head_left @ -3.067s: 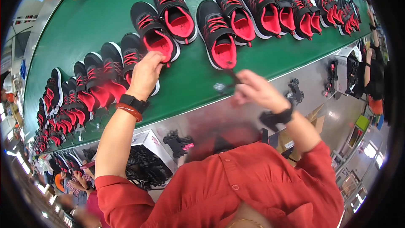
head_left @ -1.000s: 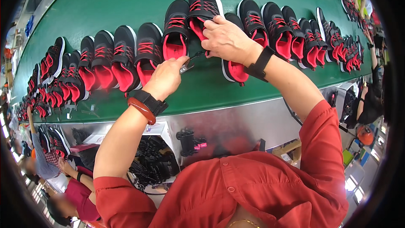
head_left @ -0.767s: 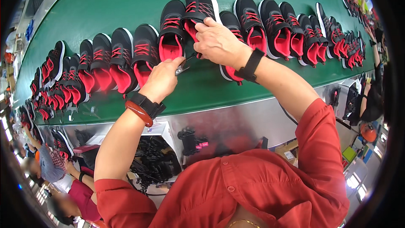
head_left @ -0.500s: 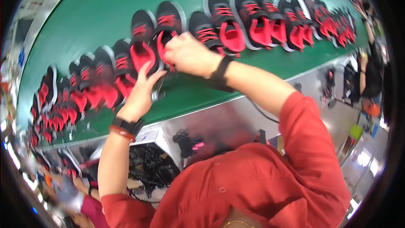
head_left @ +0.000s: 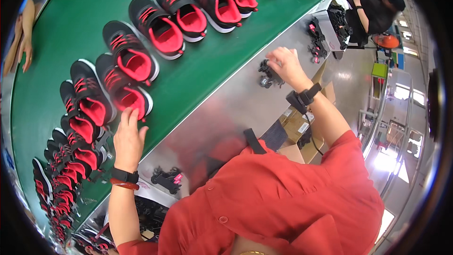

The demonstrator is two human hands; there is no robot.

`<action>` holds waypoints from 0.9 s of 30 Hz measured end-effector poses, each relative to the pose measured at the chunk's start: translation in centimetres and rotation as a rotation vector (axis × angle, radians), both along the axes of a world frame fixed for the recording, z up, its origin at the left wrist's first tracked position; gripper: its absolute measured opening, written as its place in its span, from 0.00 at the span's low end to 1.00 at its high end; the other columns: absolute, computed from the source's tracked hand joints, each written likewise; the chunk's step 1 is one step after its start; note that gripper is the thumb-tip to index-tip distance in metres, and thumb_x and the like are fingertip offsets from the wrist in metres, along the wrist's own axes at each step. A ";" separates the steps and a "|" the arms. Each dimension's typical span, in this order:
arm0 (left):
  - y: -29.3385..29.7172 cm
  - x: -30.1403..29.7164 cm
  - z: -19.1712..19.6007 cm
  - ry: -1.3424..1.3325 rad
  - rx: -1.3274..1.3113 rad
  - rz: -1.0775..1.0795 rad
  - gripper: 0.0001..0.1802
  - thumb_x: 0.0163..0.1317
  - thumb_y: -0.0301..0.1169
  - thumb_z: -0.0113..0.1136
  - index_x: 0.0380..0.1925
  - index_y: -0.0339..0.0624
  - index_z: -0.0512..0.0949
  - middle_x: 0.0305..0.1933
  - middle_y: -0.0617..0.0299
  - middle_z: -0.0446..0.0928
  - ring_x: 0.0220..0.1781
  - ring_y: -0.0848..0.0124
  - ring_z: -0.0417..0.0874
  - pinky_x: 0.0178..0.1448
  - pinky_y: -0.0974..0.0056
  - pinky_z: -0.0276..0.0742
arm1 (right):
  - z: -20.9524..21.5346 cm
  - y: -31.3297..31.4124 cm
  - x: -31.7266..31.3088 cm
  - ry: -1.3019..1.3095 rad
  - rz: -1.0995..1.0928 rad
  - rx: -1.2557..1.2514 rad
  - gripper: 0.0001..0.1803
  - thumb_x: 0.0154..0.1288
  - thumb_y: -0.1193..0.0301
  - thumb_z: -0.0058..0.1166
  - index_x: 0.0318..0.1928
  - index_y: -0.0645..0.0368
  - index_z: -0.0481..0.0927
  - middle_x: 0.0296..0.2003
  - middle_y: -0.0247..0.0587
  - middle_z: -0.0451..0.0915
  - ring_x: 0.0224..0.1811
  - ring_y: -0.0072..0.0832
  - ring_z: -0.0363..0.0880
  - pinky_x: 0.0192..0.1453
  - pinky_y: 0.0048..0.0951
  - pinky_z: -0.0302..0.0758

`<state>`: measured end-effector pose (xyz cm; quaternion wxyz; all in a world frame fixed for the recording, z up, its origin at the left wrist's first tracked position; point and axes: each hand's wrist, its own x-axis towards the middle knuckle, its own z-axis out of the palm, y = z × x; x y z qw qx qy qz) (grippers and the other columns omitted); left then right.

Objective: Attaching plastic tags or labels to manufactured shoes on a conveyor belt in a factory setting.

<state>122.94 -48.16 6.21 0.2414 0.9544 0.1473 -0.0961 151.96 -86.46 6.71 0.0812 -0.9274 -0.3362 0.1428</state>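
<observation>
A long row of black shoes with red linings (head_left: 160, 28) lies on a green conveyor belt (head_left: 71, 14). My left hand (head_left: 127, 137) rests flat on the belt's near edge, fingers apart, just below the heel of one black and red shoe (head_left: 123, 92). My right hand (head_left: 283, 63) reaches over the grey metal ledge (head_left: 222, 118) in front of the belt. Its fingers close around a small black object (head_left: 266, 75) there; what that object is I cannot tell. Both wrists wear dark bands.
Another person's hand (head_left: 23, 47) rests at the belt's far left. A person in black (head_left: 377, 4) works at the upper right beside a white box of black parts (head_left: 330, 19). Cardboard boxes (head_left: 297, 132) stand under the ledge. Black parts (head_left: 165, 179) lie below my left wrist.
My right hand has left the shoes and moved right to the metal ledge, closing on a small black object. My left hand has come off the shoe onto the belt's edge.
</observation>
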 end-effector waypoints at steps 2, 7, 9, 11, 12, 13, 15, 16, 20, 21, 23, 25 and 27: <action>0.3 0.0 -2.0 0.006 -0.018 0.040 0.21 0.54 0.20 0.62 0.49 0.39 0.72 0.55 0.52 0.73 0.50 0.48 0.79 0.49 0.52 0.77 | -0.1 -2.6 -0.1 0.038 0.090 -0.014 0.17 0.51 0.68 0.68 0.42 0.52 0.79 0.37 0.33 0.78 0.45 0.34 0.75 0.50 0.37 0.63; -1.5 2.6 -1.7 -0.158 -0.079 0.132 0.17 0.54 0.14 0.55 0.45 0.37 0.71 0.48 0.48 0.74 0.49 0.44 0.78 0.48 0.50 0.74 | -0.9 -4.0 -0.7 0.189 -0.021 -0.120 0.24 0.47 0.69 0.71 0.47 0.54 0.78 0.42 0.37 0.78 0.49 0.36 0.75 0.54 0.38 0.64; -2.0 2.7 -2.5 -0.117 -0.067 0.143 0.17 0.55 0.14 0.55 0.46 0.37 0.71 0.48 0.48 0.74 0.50 0.45 0.77 0.49 0.50 0.74 | -1.5 -4.9 -0.5 0.217 -0.016 -0.079 0.24 0.47 0.70 0.72 0.47 0.56 0.78 0.41 0.38 0.80 0.47 0.36 0.78 0.54 0.37 0.66; -2.3 2.8 -2.6 -0.129 -0.048 0.150 0.15 0.56 0.16 0.57 0.44 0.38 0.73 0.49 0.51 0.75 0.50 0.47 0.78 0.50 0.50 0.75 | -2.0 -5.8 0.5 0.298 -0.089 -0.044 0.22 0.48 0.70 0.71 0.45 0.56 0.79 0.38 0.39 0.80 0.45 0.36 0.79 0.53 0.38 0.67; -2.4 2.8 -2.3 -0.143 -0.051 0.163 0.16 0.56 0.16 0.57 0.45 0.39 0.73 0.50 0.51 0.75 0.51 0.47 0.78 0.51 0.51 0.75 | -2.4 -6.3 0.7 0.337 -0.127 -0.027 0.21 0.48 0.70 0.70 0.45 0.56 0.80 0.37 0.39 0.81 0.44 0.36 0.79 0.53 0.38 0.67; -2.7 3.1 -2.1 -0.160 -0.060 0.179 0.16 0.56 0.16 0.58 0.46 0.39 0.73 0.51 0.52 0.75 0.51 0.47 0.78 0.52 0.51 0.76 | -3.0 -7.2 1.2 0.412 -0.221 0.106 0.17 0.51 0.71 0.68 0.43 0.58 0.81 0.35 0.40 0.82 0.39 0.37 0.82 0.47 0.35 0.72; -2.5 2.3 -2.4 -0.160 -0.048 0.216 0.18 0.55 0.17 0.59 0.47 0.41 0.75 0.54 0.54 0.76 0.54 0.49 0.79 0.54 0.52 0.77 | -3.2 -8.1 2.0 0.414 -0.237 0.149 0.15 0.53 0.71 0.67 0.42 0.60 0.81 0.34 0.40 0.82 0.37 0.34 0.82 0.44 0.33 0.75; -2.2 2.3 -3.0 -0.167 -0.071 0.205 0.18 0.55 0.18 0.59 0.47 0.41 0.75 0.54 0.54 0.76 0.53 0.49 0.79 0.54 0.52 0.77 | -2.9 -8.0 2.4 0.419 -0.237 0.169 0.14 0.55 0.72 0.66 0.42 0.60 0.80 0.34 0.40 0.82 0.36 0.32 0.83 0.42 0.32 0.76; -0.7 1.1 -3.2 -0.193 -0.105 0.155 0.15 0.55 0.20 0.61 0.44 0.40 0.77 0.54 0.53 0.77 0.52 0.51 0.80 0.52 0.55 0.78 | 1.8 -3.6 1.5 0.805 -0.397 0.198 0.07 0.65 0.72 0.59 0.38 0.62 0.77 0.33 0.35 0.81 0.36 0.21 0.80 0.41 0.28 0.77; -0.4 1.6 -2.6 -0.215 -0.094 0.111 0.13 0.56 0.22 0.62 0.42 0.40 0.77 0.52 0.54 0.77 0.51 0.52 0.81 0.50 0.55 0.79 | 0.8 -2.0 0.2 0.926 -0.377 0.338 0.07 0.67 0.72 0.56 0.40 0.62 0.73 0.33 0.36 0.82 0.35 0.21 0.80 0.40 0.27 0.77; 0.0 1.5 -2.3 -0.198 -0.115 0.119 0.11 0.56 0.24 0.62 0.41 0.42 0.77 0.49 0.56 0.78 0.46 0.53 0.82 0.47 0.54 0.79 | 0.9 4.0 -2.8 1.213 -0.388 0.487 0.07 0.71 0.73 0.50 0.43 0.61 0.67 0.32 0.39 0.82 0.32 0.22 0.81 0.38 0.26 0.78; -0.1 1.5 -2.3 -0.230 -0.101 0.104 0.11 0.55 0.24 0.63 0.40 0.43 0.77 0.47 0.58 0.77 0.44 0.53 0.82 0.46 0.54 0.80 | 1.2 10.3 -6.8 1.439 -0.414 0.471 0.09 0.74 0.71 0.45 0.48 0.59 0.63 0.30 0.41 0.81 0.27 0.23 0.82 0.32 0.26 0.79; 0.1 1.2 -2.8 -0.226 -0.108 0.113 0.11 0.55 0.23 0.63 0.40 0.43 0.77 0.47 0.58 0.77 0.44 0.54 0.82 0.46 0.55 0.80 | -0.4 15.1 -10.8 1.424 -0.318 0.435 0.08 0.75 0.69 0.44 0.47 0.59 0.64 0.27 0.39 0.80 0.22 0.22 0.79 0.27 0.25 0.76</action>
